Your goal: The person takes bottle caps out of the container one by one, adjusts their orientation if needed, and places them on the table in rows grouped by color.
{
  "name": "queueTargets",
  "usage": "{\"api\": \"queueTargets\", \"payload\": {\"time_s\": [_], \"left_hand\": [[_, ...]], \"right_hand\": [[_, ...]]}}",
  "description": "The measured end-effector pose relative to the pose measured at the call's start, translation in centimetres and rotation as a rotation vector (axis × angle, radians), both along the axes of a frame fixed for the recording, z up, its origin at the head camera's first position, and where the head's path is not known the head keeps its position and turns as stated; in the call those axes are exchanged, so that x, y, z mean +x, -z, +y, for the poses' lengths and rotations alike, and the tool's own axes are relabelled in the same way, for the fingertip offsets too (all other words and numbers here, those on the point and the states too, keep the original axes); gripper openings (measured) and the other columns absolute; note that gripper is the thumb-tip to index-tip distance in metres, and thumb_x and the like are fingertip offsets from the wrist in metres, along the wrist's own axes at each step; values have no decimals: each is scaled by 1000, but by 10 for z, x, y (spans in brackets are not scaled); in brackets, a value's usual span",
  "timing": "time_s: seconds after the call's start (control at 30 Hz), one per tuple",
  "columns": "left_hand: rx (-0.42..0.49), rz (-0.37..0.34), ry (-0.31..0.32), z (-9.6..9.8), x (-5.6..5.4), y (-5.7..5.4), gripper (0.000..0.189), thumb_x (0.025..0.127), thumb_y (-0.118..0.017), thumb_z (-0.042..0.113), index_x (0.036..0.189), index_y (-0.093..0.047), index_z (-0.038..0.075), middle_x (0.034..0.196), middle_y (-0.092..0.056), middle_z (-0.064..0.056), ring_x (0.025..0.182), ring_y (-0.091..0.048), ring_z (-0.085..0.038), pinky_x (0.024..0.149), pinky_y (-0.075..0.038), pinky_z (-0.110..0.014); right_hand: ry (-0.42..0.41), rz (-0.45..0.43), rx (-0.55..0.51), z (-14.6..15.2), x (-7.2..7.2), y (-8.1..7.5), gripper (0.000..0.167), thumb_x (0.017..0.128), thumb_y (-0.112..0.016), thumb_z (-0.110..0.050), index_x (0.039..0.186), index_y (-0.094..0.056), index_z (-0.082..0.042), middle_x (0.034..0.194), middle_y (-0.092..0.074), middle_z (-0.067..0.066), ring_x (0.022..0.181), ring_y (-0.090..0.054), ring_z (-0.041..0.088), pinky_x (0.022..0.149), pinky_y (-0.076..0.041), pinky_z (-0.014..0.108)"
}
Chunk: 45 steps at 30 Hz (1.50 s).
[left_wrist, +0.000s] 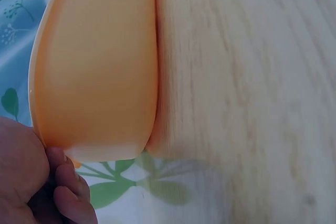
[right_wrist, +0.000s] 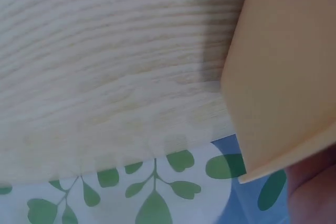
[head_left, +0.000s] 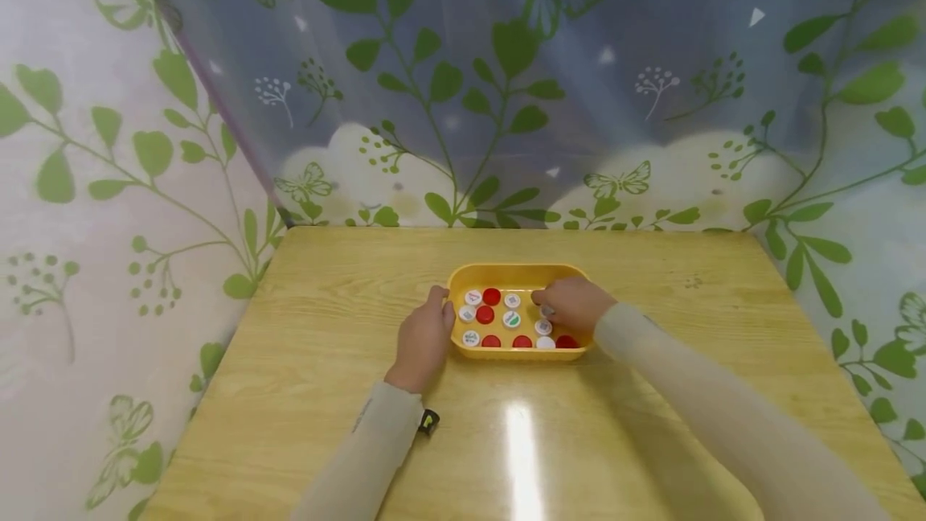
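A yellow plastic tray (head_left: 521,353) stands on the wooden table, with red and white bottle caps spread over its floor. Several caps carry printing, such as a white one with a green patch (head_left: 511,319). My left hand (head_left: 423,342) grips the tray's left end, thumb and curled fingers at the rim; the left wrist view shows the tray's outer wall (left_wrist: 100,66) beside them. Over the right end reaches my right hand (head_left: 575,302), its bent fingers down inside among the caps, close to a white cap (head_left: 543,326). I cannot tell whether those fingers hold a cap.
The light wooden table (head_left: 347,288) extends around the tray on all sides. Behind it hangs a blue-and-white curtain (head_left: 463,143) with green leaves and butterflies. A dark band (head_left: 429,422) sits at the left wrist.
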<state>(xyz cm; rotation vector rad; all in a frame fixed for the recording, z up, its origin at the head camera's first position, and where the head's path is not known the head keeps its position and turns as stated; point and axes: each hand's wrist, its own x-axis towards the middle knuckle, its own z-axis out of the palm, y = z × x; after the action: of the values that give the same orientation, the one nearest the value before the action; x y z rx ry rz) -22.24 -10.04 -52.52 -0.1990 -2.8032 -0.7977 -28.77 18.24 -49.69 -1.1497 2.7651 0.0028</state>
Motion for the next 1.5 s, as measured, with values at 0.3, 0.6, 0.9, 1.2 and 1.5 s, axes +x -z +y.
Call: {"api": "queueTargets", "payload": {"time_s": [0.3,0.6,0.9,1.2,1.5], "left_hand": [[9,-45,12,1,-5,-1,27,110,-48,21,131,-54,5,58,-47,-1,49,-44,-17,45,-34,-29],[3,-91,41,1,-8,-3,27,110,-48,20,133,-51,5,62,-52,-3,53,-49,-19,49,-40,-32],[25,-110,32,-1,-2,-5,27,110,-49,20,134,-50,5,62,-52,-2,53,-48,-17,49,-38,-30],[34,-129,18,-6,-1,-11,28,109,-52,19,133,-52,4,64,-53,-2,54,-50,-18,50,-40,-30],[85,-240,66,-7,-7,-21,49,111,-47,22,157,-38,7,81,-68,-10,61,-56,-17,58,-47,-32]], "right_hand": [[36,-75,40,-13,-7,-6,25,98,-63,-6,76,-62,-17,70,-57,-4,62,-46,15,63,-41,29],[100,-114,10,-15,-10,-8,23,96,-64,-4,76,-67,-14,73,-63,-3,63,-49,16,66,-44,30],[115,-115,-7,-16,-5,-9,21,95,-65,-4,76,-68,-14,73,-63,-4,63,-49,14,65,-45,29],[89,-131,-16,-20,-8,-10,21,95,-68,-6,76,-68,-14,70,-60,-4,62,-46,14,64,-42,28],[85,-224,32,-15,-17,-21,20,94,-67,-8,75,-68,-14,68,-57,-4,59,-48,12,60,-42,27]]}}
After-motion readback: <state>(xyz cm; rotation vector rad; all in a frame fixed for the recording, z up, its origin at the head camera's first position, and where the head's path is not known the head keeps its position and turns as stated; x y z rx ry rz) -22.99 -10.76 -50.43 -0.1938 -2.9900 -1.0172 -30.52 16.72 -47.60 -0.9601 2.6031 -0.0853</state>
